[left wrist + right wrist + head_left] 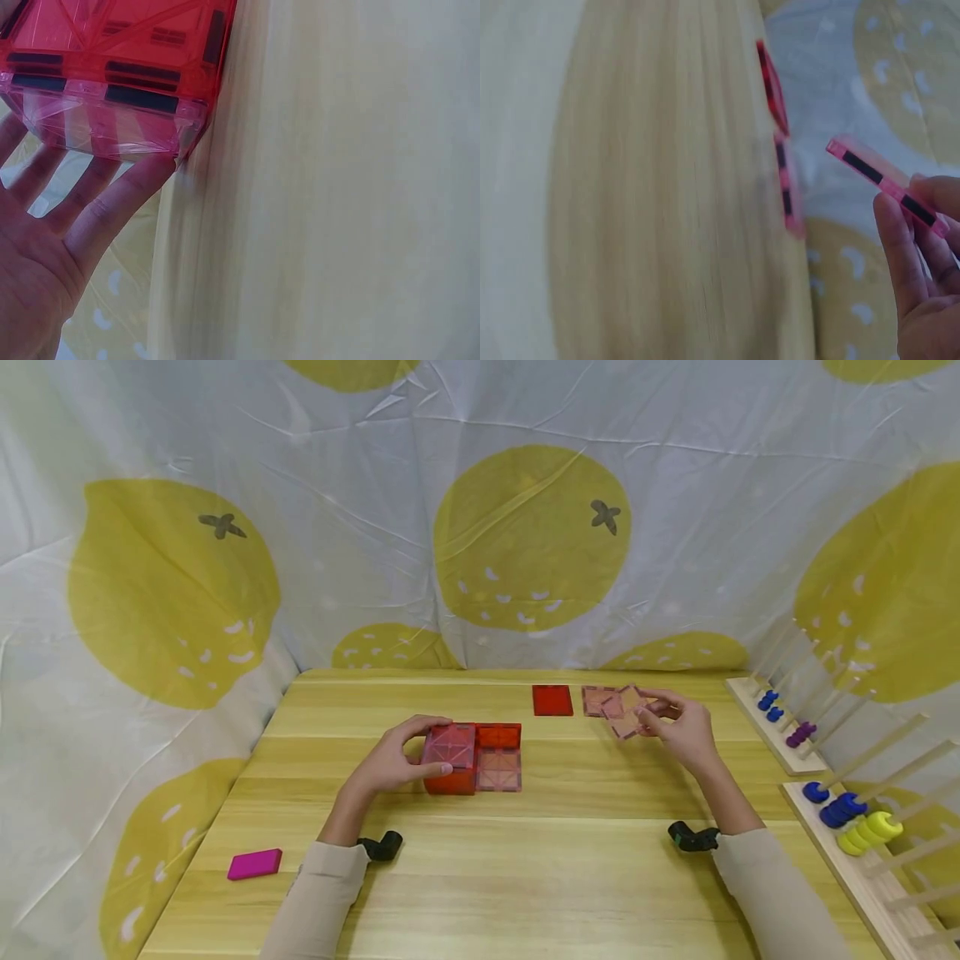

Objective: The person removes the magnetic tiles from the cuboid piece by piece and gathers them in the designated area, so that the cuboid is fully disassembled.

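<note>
My left hand (386, 758) grips a small box of translucent red and pink magnetic tiles (450, 782), thumb on the near side and fingers around the far side. Joined to the box's right is a flat pink tile (498, 770), with a red tile (498, 736) upright along its far edge. In the left wrist view, fingertips touch the box (112, 82). My right hand (690, 735) pinches a loose pink square tile (622, 720) by one side, tilted above the table. The right wrist view shows that tile (881, 178) edge-on between thumb and fingers.
A red tile (552, 701) and a pink tile (592, 698) lie near the table's back edge. At left lies a magenta block (255, 864). Two wooden peg boards (806, 764) with blue, purple and yellow beads line the right side. A lemon-print cloth (360, 527) hangs behind.
</note>
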The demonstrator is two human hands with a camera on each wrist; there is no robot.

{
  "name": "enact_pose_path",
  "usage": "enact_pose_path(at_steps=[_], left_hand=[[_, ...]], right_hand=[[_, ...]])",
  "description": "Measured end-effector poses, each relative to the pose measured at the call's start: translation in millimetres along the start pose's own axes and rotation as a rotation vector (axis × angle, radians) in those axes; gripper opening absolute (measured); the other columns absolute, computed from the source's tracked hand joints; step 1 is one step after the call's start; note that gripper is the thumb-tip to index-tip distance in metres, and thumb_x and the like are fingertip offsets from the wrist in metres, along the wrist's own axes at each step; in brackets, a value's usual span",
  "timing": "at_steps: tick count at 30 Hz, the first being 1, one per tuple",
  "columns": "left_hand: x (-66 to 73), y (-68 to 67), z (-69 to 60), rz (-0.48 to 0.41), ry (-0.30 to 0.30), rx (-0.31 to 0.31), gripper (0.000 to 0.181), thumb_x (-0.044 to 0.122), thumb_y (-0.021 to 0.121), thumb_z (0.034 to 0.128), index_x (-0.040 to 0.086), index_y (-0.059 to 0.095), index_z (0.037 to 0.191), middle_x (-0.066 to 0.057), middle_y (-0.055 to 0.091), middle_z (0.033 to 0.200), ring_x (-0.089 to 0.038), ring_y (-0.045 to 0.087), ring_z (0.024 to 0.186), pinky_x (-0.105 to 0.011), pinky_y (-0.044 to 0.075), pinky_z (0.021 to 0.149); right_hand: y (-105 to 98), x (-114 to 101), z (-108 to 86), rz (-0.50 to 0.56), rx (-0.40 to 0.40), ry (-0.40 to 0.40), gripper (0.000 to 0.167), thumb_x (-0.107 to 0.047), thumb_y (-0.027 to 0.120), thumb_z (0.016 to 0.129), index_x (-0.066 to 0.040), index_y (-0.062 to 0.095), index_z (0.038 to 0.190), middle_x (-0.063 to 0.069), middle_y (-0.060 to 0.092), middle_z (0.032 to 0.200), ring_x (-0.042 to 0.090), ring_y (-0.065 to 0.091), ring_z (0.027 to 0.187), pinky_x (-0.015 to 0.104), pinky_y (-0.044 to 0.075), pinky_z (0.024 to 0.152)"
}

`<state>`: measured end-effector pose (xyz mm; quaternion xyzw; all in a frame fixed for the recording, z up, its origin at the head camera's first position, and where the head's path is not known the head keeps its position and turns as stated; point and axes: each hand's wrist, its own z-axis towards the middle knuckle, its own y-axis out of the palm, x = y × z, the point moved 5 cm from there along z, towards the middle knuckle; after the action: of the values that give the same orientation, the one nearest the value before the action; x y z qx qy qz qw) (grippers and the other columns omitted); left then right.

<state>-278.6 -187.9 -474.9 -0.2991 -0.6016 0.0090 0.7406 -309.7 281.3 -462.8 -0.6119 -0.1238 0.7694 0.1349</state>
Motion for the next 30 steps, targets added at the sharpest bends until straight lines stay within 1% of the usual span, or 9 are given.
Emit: enact_pose_path(at_steps=[3,6,12,14,17,21,24,26,30], left_hand=[[-0.3,-0.1,0.3,0.004,0.002,0.0,0.067,0.024,0.088,0.0835,0.029,0.058,0.143,-0.002,0.051,0.151,-0.035,0.05,0.134,-0.034,0.063,0.083],[0.1,-0.2,0.3,0.013,0.004,0.003,0.067,0.025,0.088,0.0834,0.029,0.058,0.143,-0.001,0.051,0.15,-0.034,0.05,0.133,-0.033,0.063,0.083],[1.1,0.3,0.1,0.006,0.011,0.002,0.067,0.025,0.088,0.0836,0.028,0.057,0.143,-0.002,0.051,0.15,-0.035,0.05,0.133,-0.034,0.063,0.083],[1.1,0.4,0.1,0.0,0.008,0.004,0.067,0.025,0.088,0.0835,0.029,0.057,0.143,-0.002,0.051,0.149,-0.034,0.051,0.132,-0.034,0.063,0.083],[-0.2,0.0,0.0,0.0,0.004,0.011,0.066,0.025,0.088,0.0832,0.031,0.058,0.142,-0.001,0.052,0.148,-0.034,0.051,0.132,-0.033,0.063,0.083],[-1.5,0.1,-0.6,-0.001,0.004,0.017,0.066,0.023,0.088,0.083,0.029,0.059,0.141,-0.002,0.052,0.148,-0.035,0.051,0.133,-0.036,0.063,0.084],[-1.9,1.0,-0.9,-0.001,0.006,0.014,0.066,0.023,0.088,0.0831,0.029,0.059,0.142,-0.002,0.052,0.149,-0.036,0.05,0.135,-0.039,0.063,0.085],[-1.5,1.2,-0.8,0.005,0.008,0.014,0.066,0.024,0.088,0.083,0.03,0.059,0.142,-0.001,0.052,0.149,-0.036,0.049,0.135,-0.039,0.062,0.086],[-0.5,0.7,-0.1,0.005,0.01,0.013,0.066,0.025,0.088,0.0831,0.031,0.058,0.142,-0.001,0.053,0.148,-0.035,0.05,0.135,-0.036,0.062,0.085]], right_hand=[[-14.6,12.4,7.4,0.0,0.037,0.073,0.046,-0.015,0.071,0.098,0.003,0.061,0.139,0.006,0.062,0.098,0.004,0.072,0.078,0.037,0.063,0.073],[-25.9,24.3,13.7,-0.02,0.075,0.133,0.048,-0.016,0.072,0.098,0.004,0.06,0.139,0.001,0.061,0.097,0.001,0.071,0.075,0.034,0.063,0.071],[-37.3,43.4,24.7,-0.083,0.123,0.204,0.046,-0.015,0.073,0.096,0.003,0.062,0.137,-0.009,0.063,0.087,0.003,0.072,0.066,0.031,0.063,0.065],[-39.3,46.2,28.1,-0.136,0.137,0.211,0.045,-0.016,0.073,0.096,0.003,0.063,0.135,-0.009,0.064,0.085,0.003,0.071,0.063,0.028,0.062,0.062],[-42.3,47.5,32.5,-0.244,0.161,0.22,0.042,-0.02,0.073,0.095,0.002,0.067,0.13,0.0,0.068,0.085,0.005,0.069,0.061,0.024,0.059,0.057],[-43.6,48.3,37.6,-0.406,0.15,0.235,0.046,-0.03,0.071,0.096,0.003,0.069,0.127,0.02,0.073,0.097,0.019,0.068,0.074,0.023,0.053,0.059],[-43.9,51.3,39.1,-0.49,0.122,0.258,0.048,-0.035,0.068,0.097,0.004,0.069,0.125,0.025,0.073,0.104,0.032,0.065,0.089,0.027,0.05,0.065],[-43.5,55.0,38.4,-0.508,0.115,0.271,0.048,-0.035,0.067,0.096,0.005,0.069,0.124,0.026,0.073,0.105,0.039,0.063,0.098,0.035,0.052,0.07],[-42.6,59.4,36.7,-0.525,0.126,0.282,0.047,-0.034,0.067,0.095,0.006,0.071,0.12,0.027,0.073,0.105,0.048,0.054,0.114,0.049,0.052,0.085]])
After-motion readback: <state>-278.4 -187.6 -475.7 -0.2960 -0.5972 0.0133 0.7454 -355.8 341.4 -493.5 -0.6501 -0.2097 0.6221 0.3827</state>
